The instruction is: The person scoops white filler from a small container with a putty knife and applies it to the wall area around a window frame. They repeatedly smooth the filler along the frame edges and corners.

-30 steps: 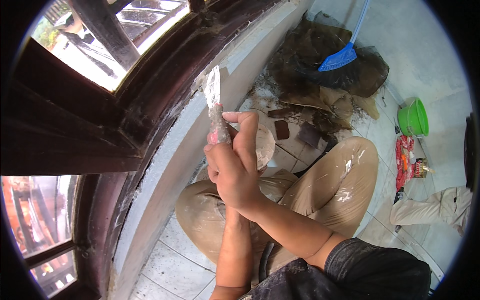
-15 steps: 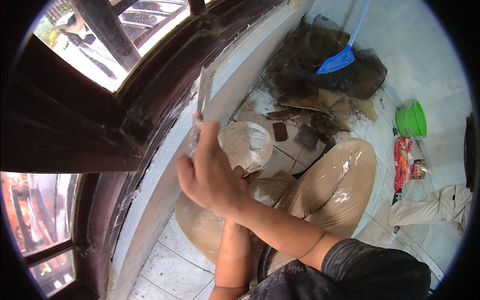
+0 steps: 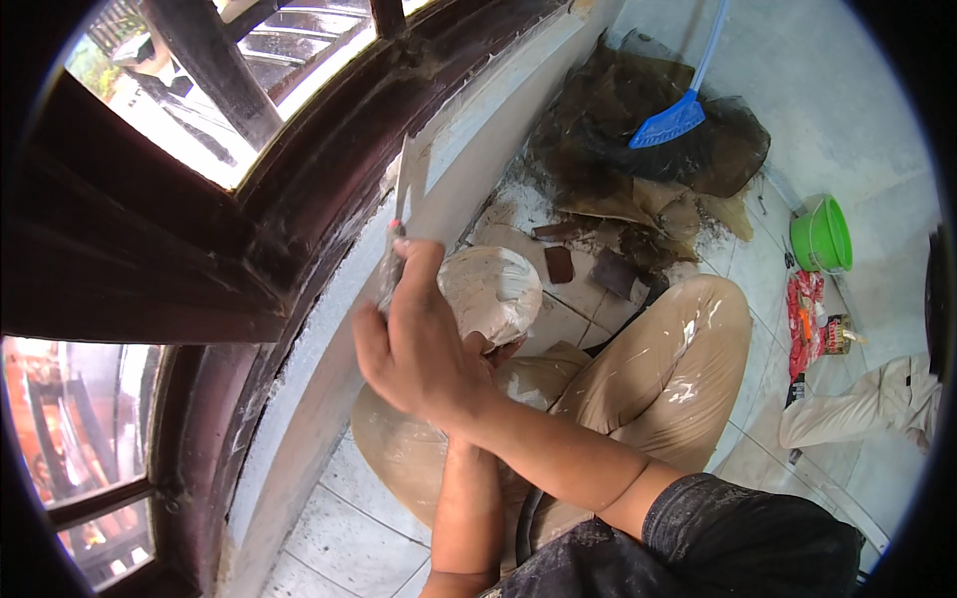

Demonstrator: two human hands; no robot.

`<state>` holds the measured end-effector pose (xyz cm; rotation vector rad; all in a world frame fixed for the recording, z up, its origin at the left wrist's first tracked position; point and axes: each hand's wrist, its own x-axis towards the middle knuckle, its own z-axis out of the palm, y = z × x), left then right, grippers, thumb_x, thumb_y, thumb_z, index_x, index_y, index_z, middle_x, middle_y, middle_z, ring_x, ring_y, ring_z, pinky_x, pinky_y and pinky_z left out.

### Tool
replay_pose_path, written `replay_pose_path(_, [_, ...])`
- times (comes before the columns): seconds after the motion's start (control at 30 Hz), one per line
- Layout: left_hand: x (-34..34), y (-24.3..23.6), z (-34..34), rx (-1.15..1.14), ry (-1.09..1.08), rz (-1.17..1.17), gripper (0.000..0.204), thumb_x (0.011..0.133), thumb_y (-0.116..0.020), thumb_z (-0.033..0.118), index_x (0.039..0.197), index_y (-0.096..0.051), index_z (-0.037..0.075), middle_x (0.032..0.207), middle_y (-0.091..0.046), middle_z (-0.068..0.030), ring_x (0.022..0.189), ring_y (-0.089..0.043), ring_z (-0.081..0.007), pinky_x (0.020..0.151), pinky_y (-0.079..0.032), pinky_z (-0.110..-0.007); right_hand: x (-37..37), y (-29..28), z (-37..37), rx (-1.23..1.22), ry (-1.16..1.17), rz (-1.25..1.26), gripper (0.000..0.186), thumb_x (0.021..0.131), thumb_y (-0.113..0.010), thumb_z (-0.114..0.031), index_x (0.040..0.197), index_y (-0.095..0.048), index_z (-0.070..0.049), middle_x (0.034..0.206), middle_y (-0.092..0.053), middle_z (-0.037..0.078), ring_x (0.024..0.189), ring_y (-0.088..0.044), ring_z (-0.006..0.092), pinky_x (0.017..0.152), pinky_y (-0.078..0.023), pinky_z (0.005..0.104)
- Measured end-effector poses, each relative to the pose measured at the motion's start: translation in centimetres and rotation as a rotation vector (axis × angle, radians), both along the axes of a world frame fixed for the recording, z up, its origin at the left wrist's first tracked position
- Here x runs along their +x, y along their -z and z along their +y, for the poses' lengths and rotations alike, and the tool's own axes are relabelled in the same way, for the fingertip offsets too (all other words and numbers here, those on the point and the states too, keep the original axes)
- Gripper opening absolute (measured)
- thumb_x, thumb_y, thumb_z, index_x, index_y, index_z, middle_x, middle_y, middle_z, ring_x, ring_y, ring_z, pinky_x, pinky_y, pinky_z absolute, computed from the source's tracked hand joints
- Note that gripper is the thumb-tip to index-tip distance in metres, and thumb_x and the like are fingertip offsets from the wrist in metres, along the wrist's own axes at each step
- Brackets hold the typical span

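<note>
With twelve o'clock straight ahead, I see the right hand (image 3: 419,344) crossed over the left one and closed around the handle of a putty knife (image 3: 402,194). The knife leaves that grip at twelve, its long axis leaning a shade toward one, the blade looking nearly edge-on. Its tip is at the top of the pale ledge (image 3: 334,289), beside the dark window frame (image 3: 329,179); whether it touches, I can't tell. The right hand is clearly the nearer one to the ledge.

A round tub (image 3: 531,282) with white paste lies at two o'clock from that hand, just beside it, mouth up. The left hand (image 3: 482,347) shows fingers at its six-o'clock edge; the rest is hidden, so I can't tell its grip.
</note>
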<state>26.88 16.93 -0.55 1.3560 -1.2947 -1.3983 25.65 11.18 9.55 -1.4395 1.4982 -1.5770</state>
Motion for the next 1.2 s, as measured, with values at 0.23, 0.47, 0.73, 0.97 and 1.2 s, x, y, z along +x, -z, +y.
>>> replay_pose_path(0.23, [0.8, -0.4, 0.8, 0.046, -0.017, 0.070, 0.008, 0.100, -0.055, -0.008, 0.097, -0.061, -0.004, 0.097, -0.051, -0.0097, 0.093, -0.059, -0.0210, 0.090, -0.071, -0.050, 1.9, 0.0, 4.2, 0.016, -0.049, 0.116, 0.049, 0.100, -0.060, -0.004, 0.135, -0.032, 0.017, 0.114, -0.056, 0.043, 0.102, -0.067, 0.0526, 0.098, -0.053, 0.0537])
replay_pose_path(0.47, [0.7, 2.5, 1.6, -0.140, -0.132, 0.222, 0.016, 0.086, -0.049, -0.018, 0.077, -0.055, -0.007, 0.092, -0.056, -0.0154, 0.080, -0.060, -0.0240, 0.083, -0.071, -0.042, -0.2, -0.8, 1.0, 0.122, -0.017, 0.039, 0.051, 0.100, -0.059, -0.005, 0.137, -0.031, 0.016, 0.109, -0.059, 0.042, 0.095, -0.069, 0.0543, 0.094, -0.055, 0.0538])
replay_pose_path(0.73, [1.0, 1.6, 1.2, -0.047, -0.093, 0.185, 0.018, 0.088, -0.055, -0.015, 0.095, -0.066, -0.003, 0.111, -0.067, -0.0191, 0.097, -0.068, -0.0305, 0.078, -0.065, -0.044, 0.3, -0.6, 4.6, -0.020, -0.026, 0.103, 0.045, 0.098, -0.059, -0.003, 0.132, -0.033, 0.012, 0.104, -0.059, 0.037, 0.086, -0.070, 0.0450, 0.080, -0.056, 0.0527])
replay_pose_path(0.97, [-0.1, -0.6, -1.1, 0.395, -0.241, 0.638, 0.056, 0.100, -0.052, -0.004, 0.155, -0.041, 0.005, 0.138, -0.065, -0.0136, 0.114, -0.074, -0.0264, 0.087, -0.069, -0.047, -8.4, -0.6, -3.3, -0.055, 0.150, -0.064, 0.036, 0.095, -0.053, 0.000, 0.127, -0.035, -0.001, 0.076, -0.056, 0.013, 0.061, -0.057, 0.0229, 0.056, -0.046, 0.0416])
replay_pose_path(1.2, [-0.6, -2.4, -1.2, 0.405, -0.241, 0.682, 0.066, 0.097, -0.050, -0.005, 0.160, -0.035, 0.004, 0.136, -0.066, -0.0154, 0.115, -0.075, -0.0279, 0.089, -0.068, -0.050, -10.5, 0.3, -5.6, -0.084, 0.119, -0.051, 0.033, 0.095, -0.052, 0.002, 0.123, -0.035, -0.002, 0.069, -0.051, 0.008, 0.057, -0.049, 0.0172, 0.053, -0.041, 0.0385])
